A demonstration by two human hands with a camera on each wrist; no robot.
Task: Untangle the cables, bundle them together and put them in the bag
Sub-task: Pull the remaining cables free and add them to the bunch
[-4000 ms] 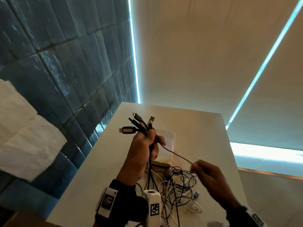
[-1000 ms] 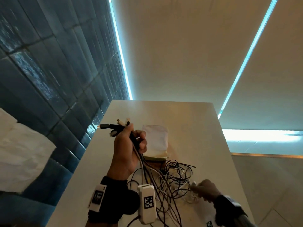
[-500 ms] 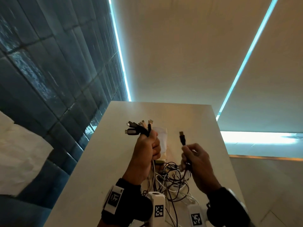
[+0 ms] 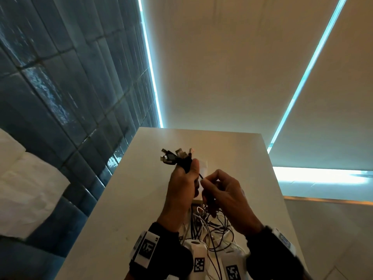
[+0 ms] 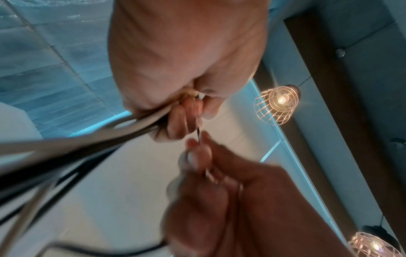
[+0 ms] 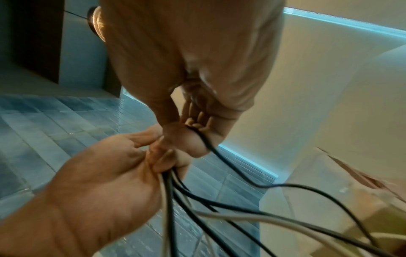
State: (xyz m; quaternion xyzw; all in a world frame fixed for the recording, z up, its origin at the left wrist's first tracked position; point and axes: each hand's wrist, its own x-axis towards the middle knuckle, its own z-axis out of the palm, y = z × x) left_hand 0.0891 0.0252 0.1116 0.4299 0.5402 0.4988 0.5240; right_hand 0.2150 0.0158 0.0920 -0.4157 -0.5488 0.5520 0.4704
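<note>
My left hand [image 4: 184, 182] is raised above the white table [image 4: 141, 199] and grips a bunch of cable ends [image 4: 175, 157], black and white, whose plugs fan out above the fist. Their cords [image 6: 175, 194] hang down from the fist into a tangled heap of cables [image 4: 210, 225] on the table. My right hand [image 4: 220, 190] is right beside the left and pinches a thin black cable [image 5: 198, 134] that runs up into the left fist. A clear plastic bag [image 4: 203, 164] lies on the table behind the hands, mostly hidden by them.
A dark blue tiled wall [image 4: 70, 87] runs along the table's left edge. Crumpled white paper [image 4: 24, 188] lies at the far left. Wire-cage lamps [image 5: 276, 104] hang overhead. Bare tabletop stretches beyond the hands toward the far edge.
My right hand picked a black plug end out of the heap, lifted it and brought it to the left fist. Its cable now joins the bunch and the hands are almost touching.
</note>
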